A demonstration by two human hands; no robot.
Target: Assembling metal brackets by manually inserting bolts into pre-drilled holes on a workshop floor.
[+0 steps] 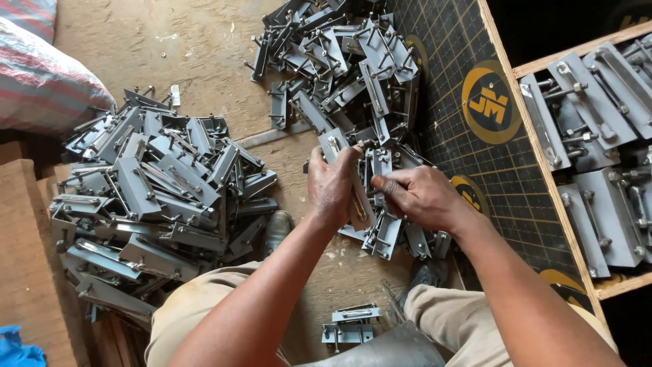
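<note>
Nearest the lens, between the person's two knees in tan trousers (204, 306), lies a single grey metal bracket (350, 324) on the dusty wooden floor (204, 41), apart from the heaps.

Just above it the two forearms meet. Left hand (333, 187) is curled round a long grey metal latch piece (358, 197), which stands nearly upright in its grip; the fingers (348, 162) are wrapped closed over the top of the piece, the thumb side pressed against its flat face. Right hand (421, 197) comes in from the right, its fingers (388, 185) drawn together into a pinch at the middle of the same piece, touching the rod that runs along it; what exactly sits between the fingertips is too small to tell.

Both hands hover over a loose pile of like grey parts (339, 61) that spreads up the middle of the view. A second, larger heap of the same parts (156, 190) lies well to the left, near a striped woven sack (41, 81). To the right a black gridded mat with yellow round marks (468, 102) lies beside a wooden crate (543, 163), in which more grey parts (598, 136) are laid in rows. A dark shoe (277, 228) shows below the left wrist.
</note>
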